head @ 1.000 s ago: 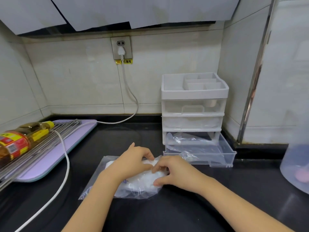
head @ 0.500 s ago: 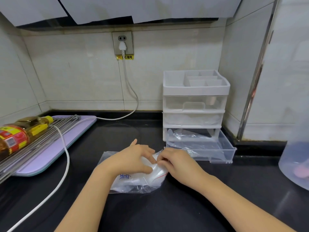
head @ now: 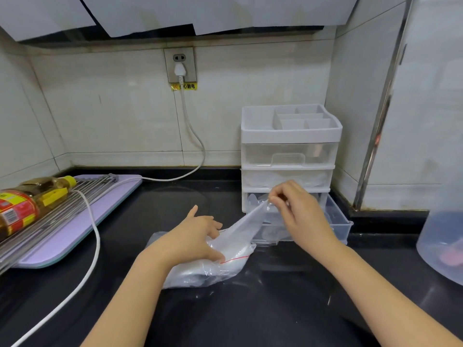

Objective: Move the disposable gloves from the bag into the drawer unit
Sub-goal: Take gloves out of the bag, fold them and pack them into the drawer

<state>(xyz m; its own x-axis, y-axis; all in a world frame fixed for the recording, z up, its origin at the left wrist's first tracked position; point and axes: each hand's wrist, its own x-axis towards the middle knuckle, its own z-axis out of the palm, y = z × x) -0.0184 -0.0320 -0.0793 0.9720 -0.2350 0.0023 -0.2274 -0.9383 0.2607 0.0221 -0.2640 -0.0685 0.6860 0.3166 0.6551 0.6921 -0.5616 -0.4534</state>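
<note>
Yellow socket sticker (head: 184, 86) reads "心触电". Left hand (head: 193, 236) presses zip bag (head: 200, 274) down; right hand (head: 298, 216) pinches glove (head: 245, 226), stretched from bag mouth up-right toward open bottom drawer (head: 338, 221).

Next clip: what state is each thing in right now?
Zip bag: open, pressed down by left hand.
Disposable glove: partly pulled out, pinched by right hand.
Bottom drawer: pulled open.
Middle drawer: shut.
Top drawer: shut.
Plug: in socket.
Oil bottle: lying on its side.
</note>
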